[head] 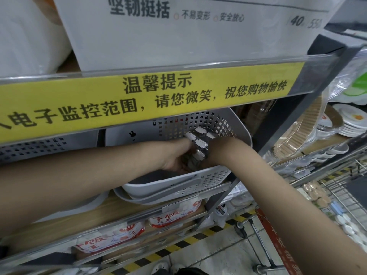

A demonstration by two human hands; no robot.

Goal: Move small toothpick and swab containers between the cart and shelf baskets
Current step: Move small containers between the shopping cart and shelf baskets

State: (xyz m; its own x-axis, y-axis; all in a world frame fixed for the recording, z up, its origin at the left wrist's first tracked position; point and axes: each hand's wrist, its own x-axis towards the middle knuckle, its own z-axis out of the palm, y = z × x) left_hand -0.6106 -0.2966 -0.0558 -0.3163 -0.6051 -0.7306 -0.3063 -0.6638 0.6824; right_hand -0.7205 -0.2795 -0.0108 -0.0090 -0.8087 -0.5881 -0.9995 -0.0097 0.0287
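Both my hands reach into a grey perforated basket (210, 176) on the middle shelf. Between them is a row of small clear containers with white lids (198, 144), stacked on edge. My left hand (176, 155) grips the row from the left, thumb along its top. My right hand (218, 150) presses against the row's right side; its fingers are hidden behind the containers and the wrist. More white-lidded containers (204, 131) lie deeper in the basket. The cart (337, 195) stands at the lower right with round containers (345, 225) inside.
A yellow notice strip (151, 96) on the upper shelf edge hangs just above my hands. Another grey basket (39, 147) sits to the left. Paper plates (305, 133) and white dishes (353, 120) fill the shelf to the right. Packaged goods (174, 213) lie on the shelf below.
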